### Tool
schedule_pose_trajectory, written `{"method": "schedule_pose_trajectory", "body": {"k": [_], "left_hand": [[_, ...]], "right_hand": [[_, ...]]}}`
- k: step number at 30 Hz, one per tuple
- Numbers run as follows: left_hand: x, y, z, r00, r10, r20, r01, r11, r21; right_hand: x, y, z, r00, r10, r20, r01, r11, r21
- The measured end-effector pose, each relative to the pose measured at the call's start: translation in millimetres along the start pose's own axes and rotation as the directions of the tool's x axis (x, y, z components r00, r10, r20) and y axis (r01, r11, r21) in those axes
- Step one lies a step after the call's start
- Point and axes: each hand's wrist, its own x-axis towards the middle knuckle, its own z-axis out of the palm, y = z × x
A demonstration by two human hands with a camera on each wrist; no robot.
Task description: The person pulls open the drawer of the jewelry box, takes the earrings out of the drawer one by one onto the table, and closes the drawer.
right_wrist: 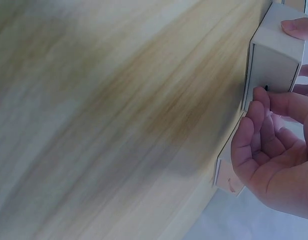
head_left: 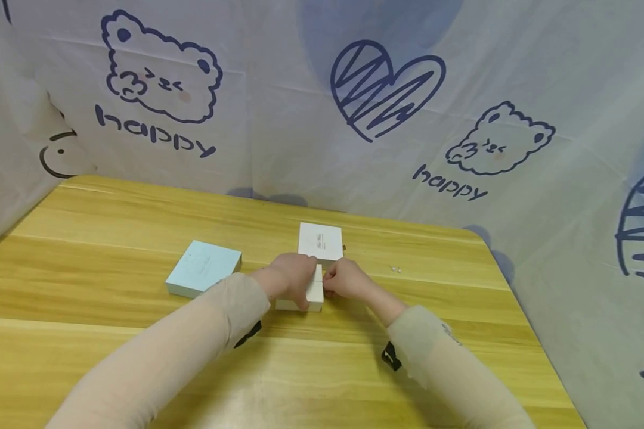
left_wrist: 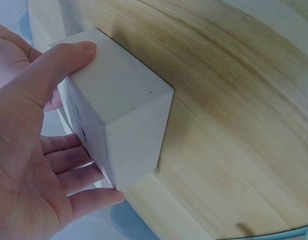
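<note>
A small white box (head_left: 315, 291) lies on the wooden table, partly covered by my left hand (head_left: 291, 277). That hand grips it across the top, its thumb (left_wrist: 76, 55) on one side and its fingers spread along the other. At the box's right end is my right hand (head_left: 349, 279). Its thumb and index finger pinch a small dark tab (right_wrist: 266, 88) on the end face of the box, mostly hidden by the fingertips. Just behind stands a second white box (head_left: 320, 238) with fine print on its lid and a dark tab on its right side.
A light blue box (head_left: 204, 268) sits to the left, beside my left forearm. Two tiny shiny pieces (head_left: 395, 270) lie on the table (head_left: 322, 369) to the right of the boxes. A white printed cloth (head_left: 290, 137) hangs behind the table's far edge.
</note>
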Motion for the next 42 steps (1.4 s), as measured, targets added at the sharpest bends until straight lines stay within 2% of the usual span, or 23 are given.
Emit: {"method": "schedule_pose_trajectory", "body": {"k": [14, 26, 32, 42], "left_hand": [[-1.6, -2.9, 2.2, 1.000, -0.003, -0.004, 0.003, 1.000, 0.008], [-2.2, -3.8, 4.0, 1.000, -0.004, -0.005, 0.004, 1.000, -0.028], [-4.2, -2.8, 2.4, 1.000, -0.004, -0.012, 0.003, 0.999, -0.043], [-4.0, -0.3, -0.6, 1.000, 0.002, -0.016, -0.002, 1.000, -0.024]], "right_hand": [[-1, 3, 0.9, 1.000, -0.001, -0.015, 0.000, 1.000, -0.016], [-4, 7, -0.9, 1.000, -0.005, -0.007, 0.005, 1.000, -0.008], [-6, 10, -4.1, 1.000, -0.020, -0.006, 0.020, 1.000, -0.016], [-9, 13, -8.3, 1.000, 0.001, -0.013, -0.002, 1.000, -0.003]]}}
